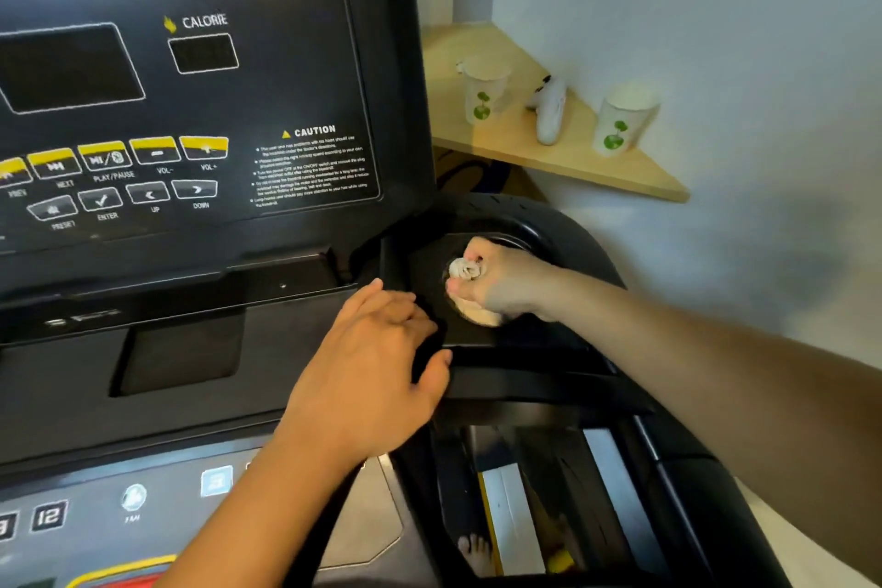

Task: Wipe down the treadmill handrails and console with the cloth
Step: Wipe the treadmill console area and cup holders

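Beige cloth (478, 314) sits bunched in my right hand (508, 284). My fingers are curled tight round it, so a twisted wad pokes out by my thumb and the rest is pressed down onto the black recessed tray (470, 338) at the right end of the treadmill console (286, 62). My left hand (377, 363) lies just beside it, apart from the cloth. Its fingers are straight and close together, resting flat on the ledge at the tray's left edge, and its thumb is set against the tray's front lip. A black bar (534, 389) runs below that lip. On the console face above I can read CALORIE, a CAUTION panel and yellow-topped buttons (155, 149) marked VOL-, VOL+ and PLAY/PAUSE. Off to the right, a light wooden corner shelf (563, 167) is fixed to the pale wall (716, 14). It carries two paper cups with green leaf prints, one to the left (484, 91) and one to the right (620, 119), with a white handheld device (551, 112) lying between them.
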